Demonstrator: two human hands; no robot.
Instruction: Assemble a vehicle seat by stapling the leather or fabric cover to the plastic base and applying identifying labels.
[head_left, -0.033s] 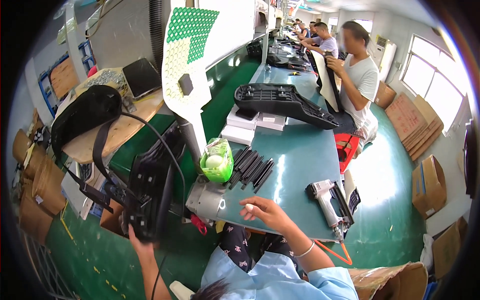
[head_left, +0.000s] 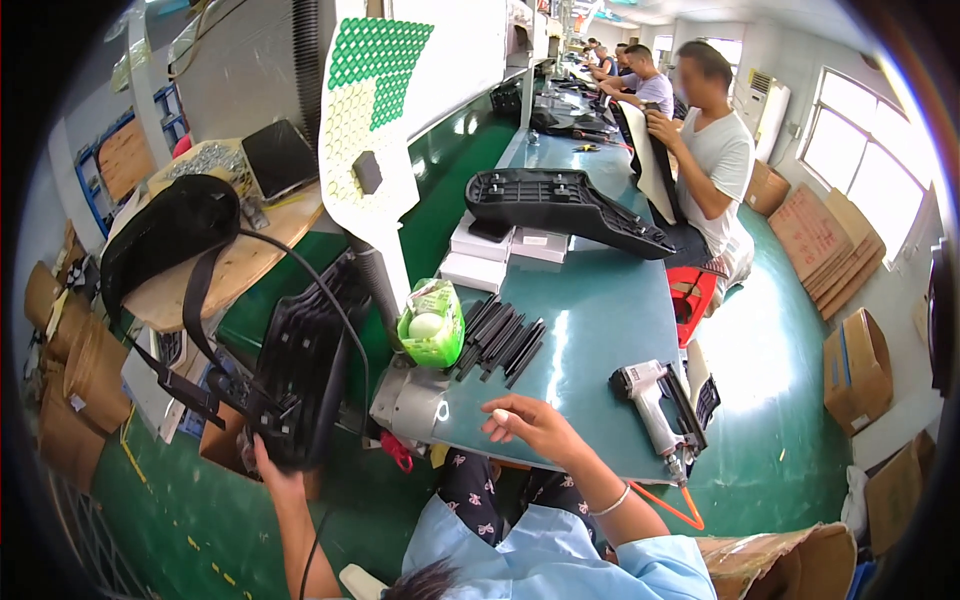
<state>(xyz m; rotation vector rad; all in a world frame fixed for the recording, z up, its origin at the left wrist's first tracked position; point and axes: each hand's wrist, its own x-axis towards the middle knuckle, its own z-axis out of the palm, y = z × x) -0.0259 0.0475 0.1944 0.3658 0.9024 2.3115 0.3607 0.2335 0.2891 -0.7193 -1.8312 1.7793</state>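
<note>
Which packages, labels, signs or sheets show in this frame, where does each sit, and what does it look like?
Green translucent plastic bag: near table edge, beside black strips, holding a pale round item.
White flat boxes: stacked mid-table, rectangular.
White sheet of round stickers: hanging upright left of table, partly green dots, partly pale.
Brown cardboard cartons: floor at right, below windows.
Brown cartons: stacked at far left.

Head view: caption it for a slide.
Left hand grips a black plastic panel beside the green workbench; right hand rests open on it.
</note>
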